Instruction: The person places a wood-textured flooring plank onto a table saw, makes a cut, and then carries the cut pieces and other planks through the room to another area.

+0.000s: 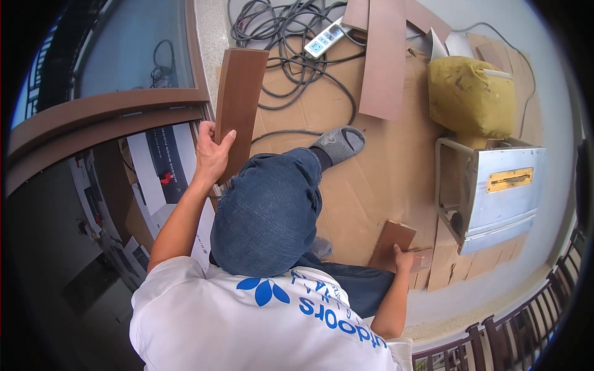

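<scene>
My left hand [213,151] grips the edge of a long brown wood floor plank [241,105], thumb on its face and fingers round its edge. The plank's lower end is hidden behind my denim-covered knee [266,210]. On the right, my right hand [403,258] is closed on the end of a short brown board piece [394,238], low over the cardboard. My leg covers part of that piece. A small thin reddish thing shows beside my right fingers, too small to name.
Cardboard sheets [346,191] cover the floor. A coiled black cable [288,31] and a white power strip [325,40] lie ahead, beside several loose planks [383,62]. A metal-sided table saw [504,191] with a yellow bag [473,99] stands right. A brown door frame [111,111] borders the left.
</scene>
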